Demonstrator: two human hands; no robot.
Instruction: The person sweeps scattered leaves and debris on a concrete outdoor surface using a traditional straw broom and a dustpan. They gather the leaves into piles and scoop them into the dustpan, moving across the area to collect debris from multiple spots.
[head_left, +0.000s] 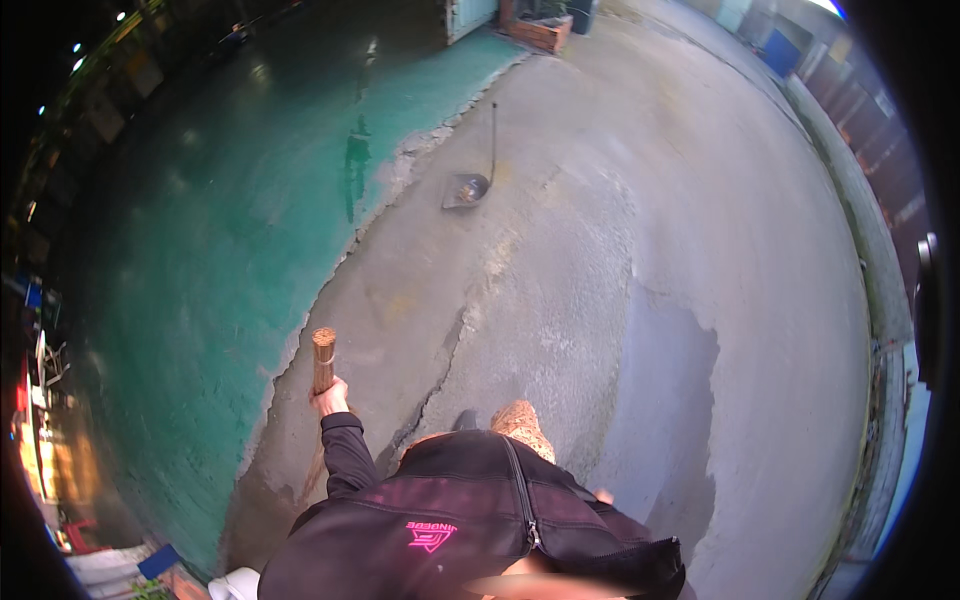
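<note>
Left hand (pixel 330 398) is wrapped around a wooden stick (pixel 323 362), fist closed near its top end. The stick stands close to upright; its cut end shows above the fist and the lower part runs down behind the black sleeve (pixel 348 455) toward the ground (the bottom end is hidden, can't tell what's on it).

Right hand (pixel 603 495): only a sliver shows past the edge of the black jacket (pixel 470 520), low and right of centre. Can't tell whether it is open, closed, or holding anything.

The stick sits right at the ragged border where the green painted floor (pixel 200 280) meets bare grey concrete (pixel 650 250). A crack (pixel 440 375) runs through the concrete just right of the hand, down toward the person's body.

A dustpan (pixel 466 189) with a long thin handle lies well ahead on the concrete, near the same green edge, well apart from both hands. There is something dark in its pan.

A darker wet-looking patch (pixel 670 400) covers the concrete to the right. A brick planter (pixel 540 32) stands at the far end, by a doorway. Shelving clutter lines the left rim, too blurred to identify.
</note>
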